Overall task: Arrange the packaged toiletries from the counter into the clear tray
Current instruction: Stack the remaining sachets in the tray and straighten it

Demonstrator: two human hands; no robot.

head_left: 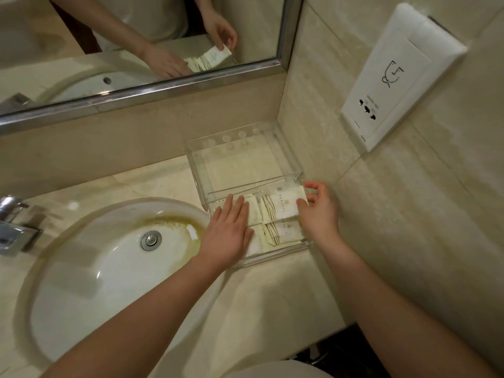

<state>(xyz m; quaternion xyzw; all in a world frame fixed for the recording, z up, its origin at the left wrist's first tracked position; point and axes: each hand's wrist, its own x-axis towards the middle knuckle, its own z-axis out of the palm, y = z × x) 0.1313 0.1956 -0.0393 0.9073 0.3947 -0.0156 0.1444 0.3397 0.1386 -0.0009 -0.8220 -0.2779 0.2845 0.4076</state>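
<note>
A clear acrylic tray point(283, 156) stands in the counter's back right corner against the tiled wall. Its near compartment holds cream packaged toiletries with brown wavy stripes. My right hand point(317, 207) pinches the right end of the top packet point(283, 204), which lies tilted over the divider. A second packet point(283, 231) lies flat below it. My left hand point(227, 231) rests flat, fingers together, on the packets at the tray's left side, covering them. The tray's far compartment shows nothing inside.
A white oval sink point(109, 268) with a metal drain fills the counter's left. The chrome faucet point(13, 225) sits at the far left. A framed mirror point(141, 94) runs along the back wall. A white socket plate point(398, 75) is mounted on the right wall.
</note>
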